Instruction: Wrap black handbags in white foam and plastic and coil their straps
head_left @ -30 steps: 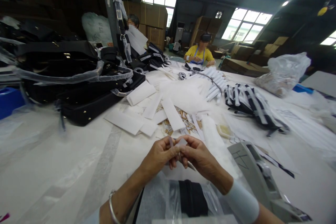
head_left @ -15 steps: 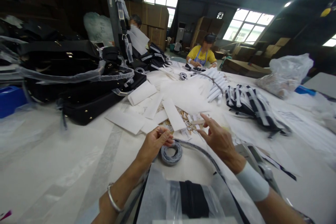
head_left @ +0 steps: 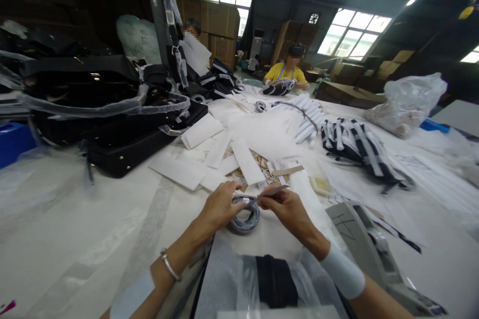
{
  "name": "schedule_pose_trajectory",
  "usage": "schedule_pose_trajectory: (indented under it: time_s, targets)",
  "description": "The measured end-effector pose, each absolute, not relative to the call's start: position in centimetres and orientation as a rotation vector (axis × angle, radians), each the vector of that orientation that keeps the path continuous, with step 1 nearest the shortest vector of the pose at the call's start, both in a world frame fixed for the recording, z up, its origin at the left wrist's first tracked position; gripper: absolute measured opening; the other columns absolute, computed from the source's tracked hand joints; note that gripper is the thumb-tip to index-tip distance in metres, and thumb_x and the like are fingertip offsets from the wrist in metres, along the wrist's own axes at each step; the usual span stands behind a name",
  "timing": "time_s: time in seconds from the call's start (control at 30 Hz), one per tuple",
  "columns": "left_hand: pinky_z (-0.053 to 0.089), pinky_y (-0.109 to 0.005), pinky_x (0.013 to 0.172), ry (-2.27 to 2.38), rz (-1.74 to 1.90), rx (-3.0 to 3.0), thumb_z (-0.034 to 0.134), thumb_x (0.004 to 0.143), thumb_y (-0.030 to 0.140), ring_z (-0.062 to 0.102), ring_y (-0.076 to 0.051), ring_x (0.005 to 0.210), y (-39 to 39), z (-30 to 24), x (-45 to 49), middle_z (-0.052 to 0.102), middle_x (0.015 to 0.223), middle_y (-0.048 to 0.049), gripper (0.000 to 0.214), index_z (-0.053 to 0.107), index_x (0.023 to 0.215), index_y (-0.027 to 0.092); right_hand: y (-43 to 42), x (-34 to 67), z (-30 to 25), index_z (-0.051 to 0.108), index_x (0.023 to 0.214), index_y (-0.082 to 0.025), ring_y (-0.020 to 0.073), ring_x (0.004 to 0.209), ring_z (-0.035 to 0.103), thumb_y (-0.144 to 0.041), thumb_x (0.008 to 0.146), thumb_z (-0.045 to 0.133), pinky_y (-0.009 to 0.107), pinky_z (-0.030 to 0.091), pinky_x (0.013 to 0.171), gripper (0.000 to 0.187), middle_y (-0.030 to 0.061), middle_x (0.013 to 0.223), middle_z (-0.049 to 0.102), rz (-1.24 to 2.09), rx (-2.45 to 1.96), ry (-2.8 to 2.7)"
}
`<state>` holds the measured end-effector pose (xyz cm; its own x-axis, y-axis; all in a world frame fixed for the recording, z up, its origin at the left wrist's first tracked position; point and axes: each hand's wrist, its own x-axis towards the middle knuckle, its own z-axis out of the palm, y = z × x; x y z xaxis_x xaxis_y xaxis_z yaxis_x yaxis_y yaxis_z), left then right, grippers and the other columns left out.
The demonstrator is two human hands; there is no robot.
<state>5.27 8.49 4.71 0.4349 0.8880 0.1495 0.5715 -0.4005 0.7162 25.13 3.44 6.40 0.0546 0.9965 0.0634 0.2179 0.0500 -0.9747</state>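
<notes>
My right hand [head_left: 286,209] pinches a small flat grey card [head_left: 276,191] between thumb and fingers. Facing it, my left hand [head_left: 223,205] has its fingertips closed at the end of a grey-wrapped strap, with a small whitish piece [head_left: 246,200] showing there; the exact grip is partly hidden. Just under the fingertips lies a coil of grey-wrapped cord or strap [head_left: 247,224] on the white table. Closest to me is a bag [head_left: 277,281] with a black middle, covered in clear plastic and pale sheeting.
A grey device with handwritten marks [head_left: 348,229] stands beside my right forearm. White sheets [head_left: 247,162] lie over small tan pieces ahead. Black bags [head_left: 112,144] pile up at left, wrapped black straps [head_left: 359,149] at right. A co-worker in yellow [head_left: 284,72] sits across the table.
My right hand has moved left toward my left hand, closing from open fingers onto the grey card. The co-worker across now handles a dark wrapped item.
</notes>
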Motion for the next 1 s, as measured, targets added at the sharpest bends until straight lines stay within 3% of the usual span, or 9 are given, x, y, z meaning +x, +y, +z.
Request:
schedule_pose_trajectory:
  time_s: [0.1,0.23,0.43,0.57,0.7,0.9,1.0]
  targets:
    - [0.043,-0.042,0.096,1.253,0.581,2.213,0.067,0.068,0.012,0.058,-0.029,0.108,8.5,3.2,5.5,0.067,0.11,-0.0097,0.043,0.063,0.109,0.02,2.2,25.0,5.5,0.069,0.08,-0.02,0.0191,0.074,0.069,-0.031,0.077,0.076,0.029,0.055,0.07,0.013,0.0011,0.076,0.072,1.032,-1.346,-1.479]
    - [0.045,-0.04,0.092,1.301,0.471,2.309,0.06,0.071,0.006,0.059,-0.029,0.104,8.3,2.8,6.7,0.067,0.102,-0.0106,0.031,0.065,0.099,0.018,0.9,24.3,4.4,0.067,0.08,-0.021,0.0181,0.071,0.068,-0.021,0.081,0.07,0.028,0.053,0.066,0.003,0.0,0.077,0.072,0.914,-1.372,-1.713]
    - [0.045,-0.037,0.092,1.311,0.449,2.388,0.058,0.077,0.008,0.059,-0.026,0.103,8.3,3.2,7.2,0.067,0.101,-0.009,0.027,0.065,0.101,0.02,-0.1,24.2,4.5,0.064,0.086,-0.022,0.0189,0.072,0.066,-0.014,0.087,0.058,0.03,0.052,0.067,0.01,0.0034,0.08,0.07,0.464,-1.254,-2.019]
    - [0.045,-0.038,0.093,1.282,0.486,2.424,0.057,0.08,0.009,0.059,-0.027,0.103,7.7,3.8,7.3,0.067,0.104,-0.0102,0.027,0.064,0.103,0.019,0.4,23.9,5.1,0.064,0.087,-0.023,0.0249,0.091,0.064,-0.012,0.088,0.057,0.041,0.052,0.079,0.013,0.0084,0.1,0.069,-0.005,-1.22,-2.153]
    - [0.045,-0.04,0.095,1.263,0.539,2.431,0.053,0.083,0.009,0.059,-0.027,0.104,6.7,4.5,7.7,0.066,0.107,-0.0106,0.029,0.061,0.11,0.018,1.9,23.4,5.2,0.063,0.094,-0.021,0.0299,0.119,0.056,-0.008,0.089,0.055,0.054,0.045,0.101,0.017,0.0133,0.125,0.063,-0.137,-1.206,-2.162]
    - [0.047,-0.037,0.089,1.251,0.658,2.306,0.058,0.08,0.011,0.061,-0.025,0.098,6.3,5.8,6.7,0.066,0.102,-0.0085,0.027,0.058,0.106,0.018,3.2,24.4,4.7,0.062,0.101,-0.019,0.0242,0.102,0.064,-0.014,0.096,0.051,0.04,0.055,0.087,0.012,0.0119,0.11,0.069,-0.089,-1.054,-2.305]
    - [0.048,-0.03,0.08,1.111,0.791,1.851,0.06,0.085,0.03,0.062,-0.019,0.086,7.4,5.8,5.1,0.067,0.095,-0.0033,0.016,0.058,0.098,0.021,2.8,25.0,5.0,0.062,0.102,-0.019,0.023,0.099,0.065,-0.012,0.098,0.047,0.039,0.055,0.086,0.017,0.0108,0.108,0.07,-0.171,-0.996,-2.339]
